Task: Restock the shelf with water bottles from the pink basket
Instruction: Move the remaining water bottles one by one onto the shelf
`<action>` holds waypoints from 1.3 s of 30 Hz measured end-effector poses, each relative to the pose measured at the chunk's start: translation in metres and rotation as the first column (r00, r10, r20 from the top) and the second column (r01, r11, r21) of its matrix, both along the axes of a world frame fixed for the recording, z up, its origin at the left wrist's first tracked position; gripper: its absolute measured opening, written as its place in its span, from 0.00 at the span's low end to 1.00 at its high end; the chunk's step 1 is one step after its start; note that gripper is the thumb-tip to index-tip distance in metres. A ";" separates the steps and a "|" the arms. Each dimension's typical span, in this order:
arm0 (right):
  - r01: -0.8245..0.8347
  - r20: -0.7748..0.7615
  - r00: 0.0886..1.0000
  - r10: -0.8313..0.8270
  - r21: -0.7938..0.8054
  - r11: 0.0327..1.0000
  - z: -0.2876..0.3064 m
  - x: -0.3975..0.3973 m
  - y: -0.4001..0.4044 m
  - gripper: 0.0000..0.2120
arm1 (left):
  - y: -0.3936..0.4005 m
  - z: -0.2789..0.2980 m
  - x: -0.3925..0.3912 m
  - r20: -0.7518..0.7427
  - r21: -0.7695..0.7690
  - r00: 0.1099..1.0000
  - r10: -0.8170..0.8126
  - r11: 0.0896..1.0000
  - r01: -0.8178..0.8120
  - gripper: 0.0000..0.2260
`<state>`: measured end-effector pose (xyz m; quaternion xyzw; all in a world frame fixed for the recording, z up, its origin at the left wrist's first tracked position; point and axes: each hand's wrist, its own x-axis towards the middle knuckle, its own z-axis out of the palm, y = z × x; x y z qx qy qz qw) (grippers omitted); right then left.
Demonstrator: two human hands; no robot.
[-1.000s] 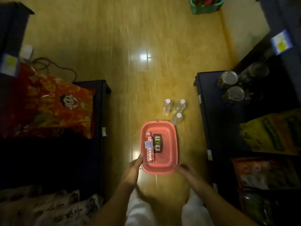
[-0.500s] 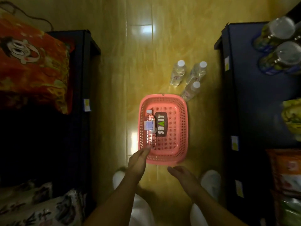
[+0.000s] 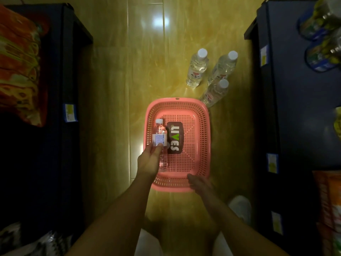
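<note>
The pink basket sits on the floor between two dark shelves, and one water bottle lies flat along its left wall, cap pointing away from the person, long axis in line with the reaching forearm. The left hand covers the bottle's lower half, fingers curling onto the label; whether they have fully closed around it I cannot tell (the far side of the bottle is hidden by the hand). The right hand rests loosely on the basket's near rim, holding nothing. The left hand is plainly the nearer one, so the lift looks to be its job. Three more bottles stand just beyond the basket's far right corner.
</note>
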<state>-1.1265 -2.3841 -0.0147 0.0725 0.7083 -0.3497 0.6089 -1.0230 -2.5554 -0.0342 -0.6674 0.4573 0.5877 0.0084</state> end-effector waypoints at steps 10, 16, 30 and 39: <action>0.019 0.001 1.000 -0.019 -0.038 0.999 -0.007 -0.009 -0.014 0.23 | 0.002 -0.010 -0.010 0.004 -0.024 0.998 0.068 0.997 -0.068 0.17; 0.027 -0.033 0.999 -0.028 -0.027 0.999 -0.011 -0.009 -0.027 0.24 | 0.003 -0.010 -0.005 -0.031 -0.043 0.996 0.078 0.996 -0.080 0.16; 0.001 -0.187 0.982 -0.006 -0.026 1.000 -0.043 0.000 -0.098 0.13 | 0.002 -0.025 0.001 -0.066 -0.014 0.995 0.080 0.997 -0.082 0.15; 0.066 -0.226 0.973 -0.055 0.044 0.997 -0.055 -0.051 -0.043 0.15 | 0.017 -0.044 -0.015 0.106 -0.256 0.985 0.132 0.961 -0.102 0.13</action>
